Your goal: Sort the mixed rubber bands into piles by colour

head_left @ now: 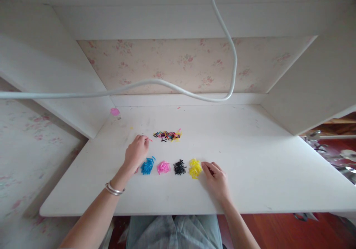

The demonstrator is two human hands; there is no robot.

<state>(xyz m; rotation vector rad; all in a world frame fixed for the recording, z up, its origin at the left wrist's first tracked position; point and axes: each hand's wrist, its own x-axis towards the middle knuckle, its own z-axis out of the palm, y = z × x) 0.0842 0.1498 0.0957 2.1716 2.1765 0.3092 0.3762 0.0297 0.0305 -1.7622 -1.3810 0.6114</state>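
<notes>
A small red strip (151,140) is pinched between thumb and forefinger of the left grip (137,151), its end poking out past the fingertips toward the right. Just beyond and to the right of that grip lies a loose mixed pile (167,135) of similar little pieces in black, yellow, pink, blue and red.

Nearer the person than the left grip's fingertips, four single-colour heaps run in a row toward the right grip (216,178): a blue heap (147,166) just right of the left wrist, then a pink heap (163,167), a black heap (180,167) and a yellow heap (195,168). A reddish bit (136,171) shows beside the left wrist, mostly hidden by it. The right grip is at the right edge of the yellow heap, fingers curled in and thumb near the forefinger; whether it holds a piece, I cannot tell.

Behind the left grip, a silvery bracelet (114,190) circles the forearm. Both hands are over a white surface (258,167). Farther off, beyond the left grip and to its left, is a pink patch (115,111) near the surface's back corner. A white cable (158,81) loops across the view above both grips, in front of a floral panel (186,60).
</notes>
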